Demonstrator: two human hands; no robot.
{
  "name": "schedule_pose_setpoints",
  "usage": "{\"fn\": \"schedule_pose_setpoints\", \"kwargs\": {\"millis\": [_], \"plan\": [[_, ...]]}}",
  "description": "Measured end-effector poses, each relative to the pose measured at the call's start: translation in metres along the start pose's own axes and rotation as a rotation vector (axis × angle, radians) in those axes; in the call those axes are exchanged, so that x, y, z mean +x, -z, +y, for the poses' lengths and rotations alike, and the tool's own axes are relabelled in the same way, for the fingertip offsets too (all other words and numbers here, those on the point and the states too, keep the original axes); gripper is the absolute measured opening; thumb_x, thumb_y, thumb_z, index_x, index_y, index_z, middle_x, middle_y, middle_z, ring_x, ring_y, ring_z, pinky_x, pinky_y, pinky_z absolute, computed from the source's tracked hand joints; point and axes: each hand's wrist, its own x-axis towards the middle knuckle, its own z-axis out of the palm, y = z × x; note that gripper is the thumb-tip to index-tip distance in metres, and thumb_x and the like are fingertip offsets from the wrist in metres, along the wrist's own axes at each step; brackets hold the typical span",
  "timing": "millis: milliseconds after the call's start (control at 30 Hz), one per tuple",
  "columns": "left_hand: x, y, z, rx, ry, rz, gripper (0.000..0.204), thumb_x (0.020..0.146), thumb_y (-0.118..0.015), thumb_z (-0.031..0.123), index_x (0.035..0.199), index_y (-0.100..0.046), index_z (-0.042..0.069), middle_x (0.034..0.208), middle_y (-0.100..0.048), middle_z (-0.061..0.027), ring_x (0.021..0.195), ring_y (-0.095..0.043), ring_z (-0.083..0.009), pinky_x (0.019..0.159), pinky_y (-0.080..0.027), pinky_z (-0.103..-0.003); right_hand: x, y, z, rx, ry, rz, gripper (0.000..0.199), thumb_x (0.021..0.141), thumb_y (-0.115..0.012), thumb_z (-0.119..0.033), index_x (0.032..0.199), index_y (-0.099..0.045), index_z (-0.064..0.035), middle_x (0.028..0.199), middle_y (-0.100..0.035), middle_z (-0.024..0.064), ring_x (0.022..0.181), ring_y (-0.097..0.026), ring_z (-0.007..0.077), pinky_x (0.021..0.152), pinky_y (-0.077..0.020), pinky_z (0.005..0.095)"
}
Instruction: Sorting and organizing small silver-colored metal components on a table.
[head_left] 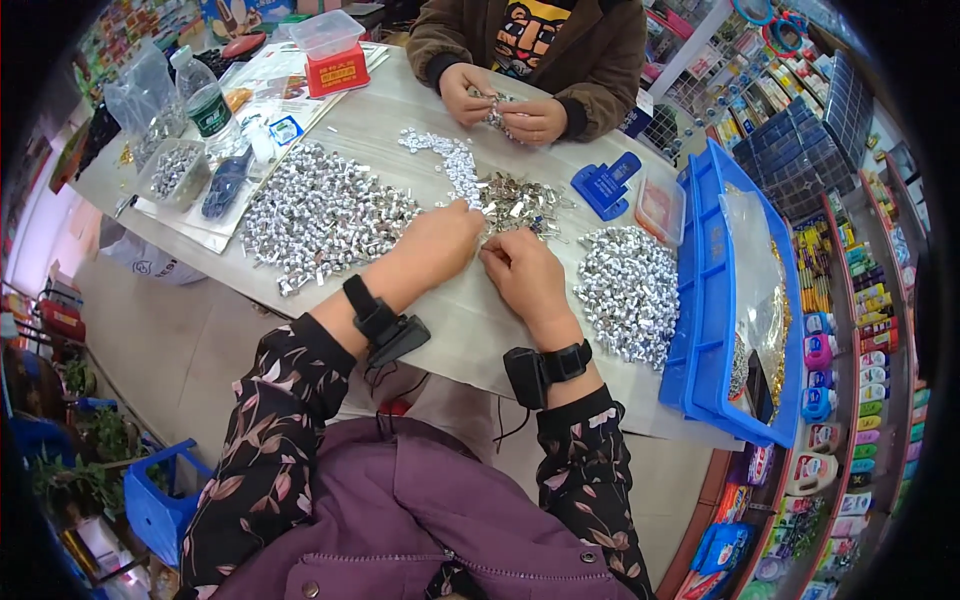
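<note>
Both hands — left hand (pixel 440 240), right hand (pixel 525 272) — pinch small silver pieces (pixel 520 205) on the table (pixel 455 320).

light: bright, even, diffuse | shadows: soft, faint under hands on table (pixel 420 130) | glare: glints on silver piles (pixel 320 215) | focus: centre sharp, rim soft | distortion: strong fisheye, shelves (pixel 850 300) bend, black corners
</note>
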Motion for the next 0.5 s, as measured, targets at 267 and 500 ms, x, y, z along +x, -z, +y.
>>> {"fn": "schedule_pose_setpoints", "kwargs": {"millis": [267,500], "plan": [[0.005,0.002,0.0,0.026,-0.027,-0.012,0.013,0.084,-0.05,0.013,0.089,-0.054,0.003,0.079,-0.058,-0.0144,0.072,-0.061,-0.0297,0.06,-0.049,-0.038,-0.001,0.007,0.005,0.046,0.009,-0.074,0.012,0.078,-0.061,-0.016,0.086,-0.064,-0.0078,0.079,-0.059,0.0102,0.075,-0.058,0.0293,0.066,-0.0468,0.036],[-0.012,0.012,0.006,-1.204,0.381,-0.035,0.018,0.09,-0.05,0.018,0.097,-0.052,0.001,0.076,-0.055,-0.0032,0.066,-0.057,-0.0118,0.056,-0.048,-0.024,-0.001,0.009,0.004,0.057,-0.023,-0.066,0.011,0.078,-0.06,-0.015,0.086,-0.064,-0.0078,0.079,-0.059,0.0112,0.073,-0.058,0.0299,0.065,-0.047,0.0358]]}}
